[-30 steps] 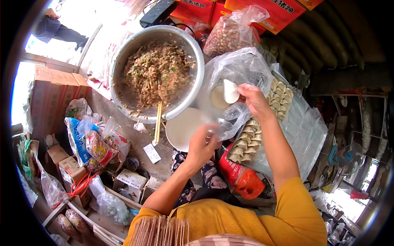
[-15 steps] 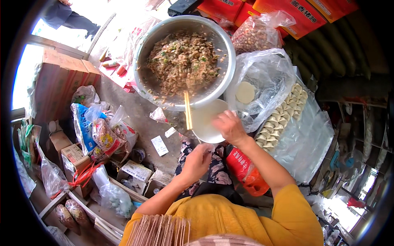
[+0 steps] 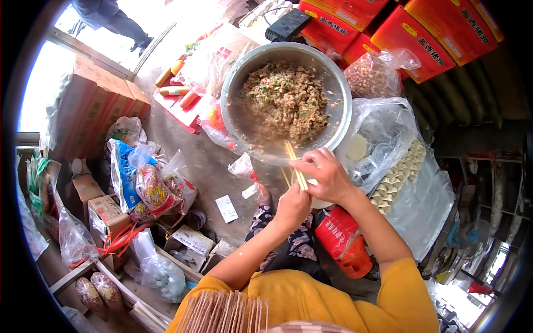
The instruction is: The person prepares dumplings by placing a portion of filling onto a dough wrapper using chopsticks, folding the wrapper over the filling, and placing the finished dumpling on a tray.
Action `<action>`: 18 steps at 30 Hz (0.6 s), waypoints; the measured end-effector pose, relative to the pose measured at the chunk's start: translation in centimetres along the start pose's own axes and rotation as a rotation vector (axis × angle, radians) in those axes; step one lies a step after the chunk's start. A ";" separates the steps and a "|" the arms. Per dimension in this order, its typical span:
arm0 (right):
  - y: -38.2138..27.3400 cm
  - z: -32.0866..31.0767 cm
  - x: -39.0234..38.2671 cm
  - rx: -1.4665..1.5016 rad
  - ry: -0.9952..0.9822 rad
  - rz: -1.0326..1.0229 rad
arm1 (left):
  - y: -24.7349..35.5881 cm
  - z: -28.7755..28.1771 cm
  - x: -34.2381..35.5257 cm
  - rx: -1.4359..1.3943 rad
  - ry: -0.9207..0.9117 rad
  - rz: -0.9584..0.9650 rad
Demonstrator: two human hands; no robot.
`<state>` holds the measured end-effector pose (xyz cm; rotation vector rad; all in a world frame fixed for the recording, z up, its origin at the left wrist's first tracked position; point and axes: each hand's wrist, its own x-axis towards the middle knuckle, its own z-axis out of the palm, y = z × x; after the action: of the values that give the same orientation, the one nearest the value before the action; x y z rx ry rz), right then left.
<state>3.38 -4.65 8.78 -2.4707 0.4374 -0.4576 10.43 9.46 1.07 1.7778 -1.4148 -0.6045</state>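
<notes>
My right hand (image 3: pixel 325 177) is closed on wooden chopsticks (image 3: pixel 290 151) at the near rim of a metal bowl (image 3: pixel 229 111) of minced filling (image 3: pixel 283 97). My left hand (image 3: pixel 294 205) is closed just below, near the chopsticks' lower ends, its contents hidden. A white round plate or basin (image 3: pixel 322 202) shows partly behind my hands. To the right lie a plastic bag (image 3: pixel 377 119) with a pale round wrapper (image 3: pixel 357 147) in it and rows of folded dumplings (image 3: pixel 397 177) on a plastic sheet (image 3: pixel 425 211).
Red boxes (image 3: pixel 427 41) and a bag of nuts (image 3: pixel 372 77) stand behind. Left are cartons (image 3: pixel 94 111), bagged goods (image 3: pixel 155 188) and packaged sausages (image 3: pixel 177 83). A red package (image 3: pixel 338 233) lies below the dumplings. A person's dark-clad leg (image 3: pixel 119 25) shows at top left.
My right hand has left the wrapper bag and now grips the chopsticks. My left hand has risen to just below it. The view has shifted, so the bowl sits further right.
</notes>
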 end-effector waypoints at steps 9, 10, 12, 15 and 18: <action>0.1 -1.2 3.9 0.248 0.096 0.336 | 0.6 -7.7 0.5 -0.214 0.286 0.033; 0.1 -1.0 4.2 0.243 0.093 0.338 | 0.1 -8.2 0.2 -0.220 0.287 0.032; 0.4 0.4 5.3 0.247 0.167 0.183 | -1.3 -9.6 -0.7 -0.349 0.237 -0.502; 2.4 2.8 6.0 0.254 0.155 0.140 | -4.0 -10.4 -0.5 -0.945 0.447 -0.561; 3.3 4.4 6.0 0.317 0.179 0.157 | -3.5 -13.1 1.3 -1.231 0.415 -0.665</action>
<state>9.89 -7.51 4.78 -2.0821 0.5782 -0.6334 22.82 12.08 6.19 1.1467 0.0096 -1.0500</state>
